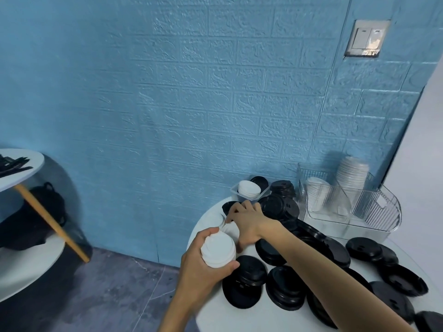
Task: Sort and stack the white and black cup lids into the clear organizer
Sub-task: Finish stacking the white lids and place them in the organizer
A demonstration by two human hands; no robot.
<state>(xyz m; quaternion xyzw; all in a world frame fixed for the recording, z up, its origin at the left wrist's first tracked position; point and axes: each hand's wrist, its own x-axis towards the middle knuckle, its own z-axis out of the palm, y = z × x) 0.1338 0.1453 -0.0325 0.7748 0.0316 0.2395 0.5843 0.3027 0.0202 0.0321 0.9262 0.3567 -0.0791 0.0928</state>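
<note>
The left hand [203, 267] is gripping a stack of white lids [217, 250] while the right hand [249, 221] is pinching another white lid [221, 220] on the round white table [239, 317].

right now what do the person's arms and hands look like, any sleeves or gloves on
Both are bare. The left hand and right hand wear no gloves, and no rings, watch or bands show. No sleeve is visible on either forearm up to the frame edge.

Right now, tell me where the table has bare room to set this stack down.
Bare table at the near edge, left of the black lids. Another patch right of the clear organizer. The middle is crowded.
</note>
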